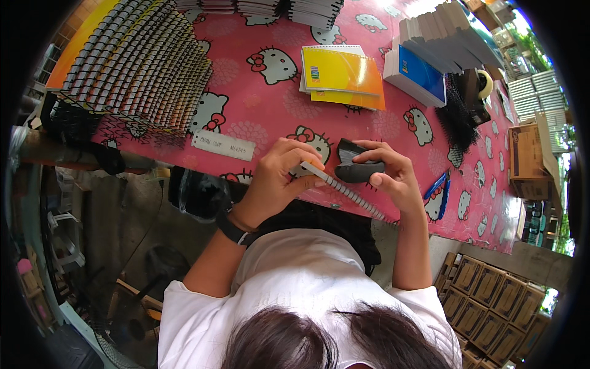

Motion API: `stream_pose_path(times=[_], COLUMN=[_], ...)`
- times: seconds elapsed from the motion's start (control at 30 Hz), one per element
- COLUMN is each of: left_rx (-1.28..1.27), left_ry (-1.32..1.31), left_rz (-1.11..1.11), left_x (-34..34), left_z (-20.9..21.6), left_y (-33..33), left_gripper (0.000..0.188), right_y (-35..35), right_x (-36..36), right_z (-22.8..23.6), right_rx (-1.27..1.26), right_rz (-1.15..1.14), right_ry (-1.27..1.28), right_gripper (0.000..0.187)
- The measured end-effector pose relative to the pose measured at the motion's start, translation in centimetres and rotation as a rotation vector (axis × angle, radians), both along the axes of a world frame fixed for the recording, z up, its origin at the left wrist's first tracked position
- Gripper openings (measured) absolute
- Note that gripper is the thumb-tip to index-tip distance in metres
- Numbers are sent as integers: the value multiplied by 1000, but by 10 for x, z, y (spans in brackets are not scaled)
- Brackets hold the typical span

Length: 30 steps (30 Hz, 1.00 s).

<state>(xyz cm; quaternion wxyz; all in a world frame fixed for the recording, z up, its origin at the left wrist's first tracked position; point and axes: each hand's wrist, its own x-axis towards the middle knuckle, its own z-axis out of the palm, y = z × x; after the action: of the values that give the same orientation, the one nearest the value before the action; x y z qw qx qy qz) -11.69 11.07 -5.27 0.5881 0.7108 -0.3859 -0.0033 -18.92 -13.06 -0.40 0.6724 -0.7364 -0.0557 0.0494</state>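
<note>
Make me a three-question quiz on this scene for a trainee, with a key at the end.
1. True or false: the left hand grips a spiral notebook.
2. Fill in the missing word: in the picture, the blue-covered stack lies to the ____ of the yellow notebooks.
3. Which hand holds the black tool? A) the left only; B) the right only; C) both.

Key:
1. True.
2. Right.
3. B: the right hand alone has it.
</note>
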Motion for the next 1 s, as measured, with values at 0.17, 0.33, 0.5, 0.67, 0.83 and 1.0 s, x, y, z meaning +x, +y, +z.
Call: stream_pose_path(times=[0.17,0.33,0.5,0.67,0.83,1.0], left_rx=[39,68,42,60,36,-2], left_ry=[190,190,201,116,113,-32], left_rz=[-82,-97,-108,-73,-5,29], left_x=[-4,-1,0,4,0,1], left_z=[-6,-6,-7,-5,12,39], left_y=[-5,-7,-8,-7,-14,-26], left_gripper=[20,18,18,20,22,21], right_y=[1,1,5,-3,-45,30], right_x=[7,8,9,10,-25,-8], right_z=[-1,10,4,0,4,53], right_rx=[-113,172,61,-426,-1128,-544], right_rz=[-65,92,-69,-254,-642,-315], right_ry=[-6,-44,-23,-136,-285,-471], right_gripper=[57,49,48,44,45,39])
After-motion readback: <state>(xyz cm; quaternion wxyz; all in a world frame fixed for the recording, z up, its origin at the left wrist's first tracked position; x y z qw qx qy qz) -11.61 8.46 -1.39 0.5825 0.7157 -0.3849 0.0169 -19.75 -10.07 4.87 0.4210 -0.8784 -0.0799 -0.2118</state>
